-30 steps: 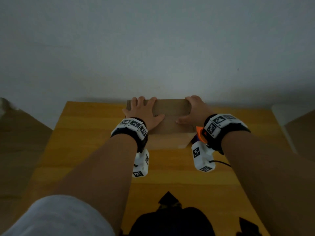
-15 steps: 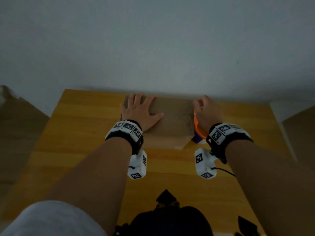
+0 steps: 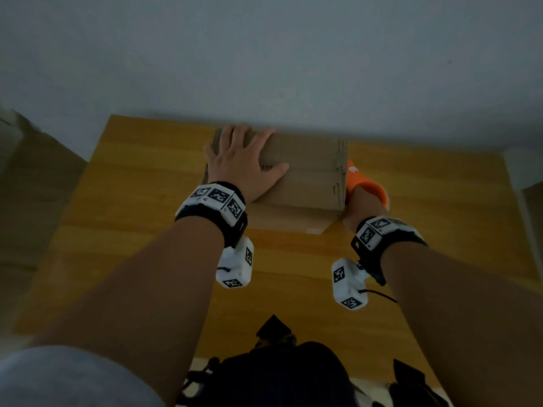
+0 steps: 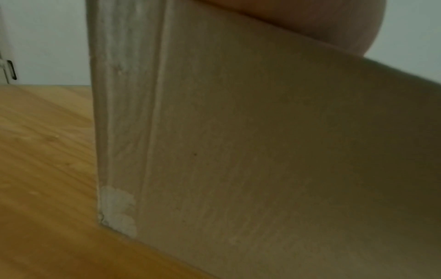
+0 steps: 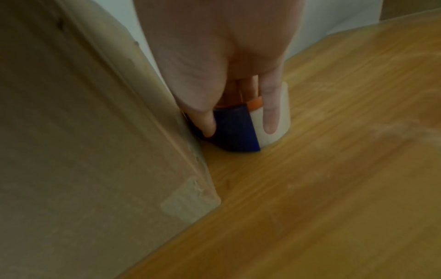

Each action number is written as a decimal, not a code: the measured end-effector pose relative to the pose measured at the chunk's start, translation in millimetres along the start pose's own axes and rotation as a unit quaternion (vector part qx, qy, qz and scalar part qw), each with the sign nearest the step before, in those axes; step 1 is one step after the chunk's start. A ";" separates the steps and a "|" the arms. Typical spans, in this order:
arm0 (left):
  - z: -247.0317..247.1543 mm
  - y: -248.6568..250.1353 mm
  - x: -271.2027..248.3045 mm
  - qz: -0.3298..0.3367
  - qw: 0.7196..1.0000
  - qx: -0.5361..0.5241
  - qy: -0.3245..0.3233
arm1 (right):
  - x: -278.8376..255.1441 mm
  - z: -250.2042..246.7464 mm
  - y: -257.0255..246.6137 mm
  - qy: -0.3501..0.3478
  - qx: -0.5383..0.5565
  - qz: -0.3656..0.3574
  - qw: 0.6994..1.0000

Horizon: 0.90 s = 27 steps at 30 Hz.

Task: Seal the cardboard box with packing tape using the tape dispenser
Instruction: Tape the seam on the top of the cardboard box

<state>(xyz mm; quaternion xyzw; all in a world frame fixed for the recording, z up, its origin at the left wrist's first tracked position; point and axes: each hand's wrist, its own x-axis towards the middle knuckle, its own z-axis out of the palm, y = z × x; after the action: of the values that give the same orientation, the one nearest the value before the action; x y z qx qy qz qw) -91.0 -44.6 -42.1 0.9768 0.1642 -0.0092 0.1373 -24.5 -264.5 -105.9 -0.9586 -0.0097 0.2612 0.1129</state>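
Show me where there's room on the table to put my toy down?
Bare wood lies left of the cardboard box, and in front of it between both arms. Right of the box is crowded: the right hand reaches the tape dispenser there.

Head view looked steeply down from above onto the wooden table (image 3: 141,218) and the cardboard box (image 3: 308,171), facing the wall. Left wrist view sat low, pressed close to the box's near left corner; right wrist view sat low beside its right side. All three shared box and tabletop.
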 end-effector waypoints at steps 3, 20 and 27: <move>0.5 0.9 -0.1 0.001 1.000 0.001 0.005 | 2.8 3.1 1.7 -0.007 -0.007 0.013 1.000; -17.0 20.6 -4.3 -0.033 0.998 0.034 -0.049 | -27.5 -58.1 13.4 0.098 0.114 0.078 0.985; -54.7 64.7 12.5 0.048 0.993 -0.098 -0.037 | -55.2 -141.3 12.7 0.186 0.121 0.010 0.975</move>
<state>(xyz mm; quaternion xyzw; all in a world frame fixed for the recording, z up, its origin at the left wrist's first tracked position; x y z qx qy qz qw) -59.7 -84.5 26.9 0.9644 0.1117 -0.0224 0.2385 -1.5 -311.0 37.2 -0.9697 0.0525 0.0783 0.2254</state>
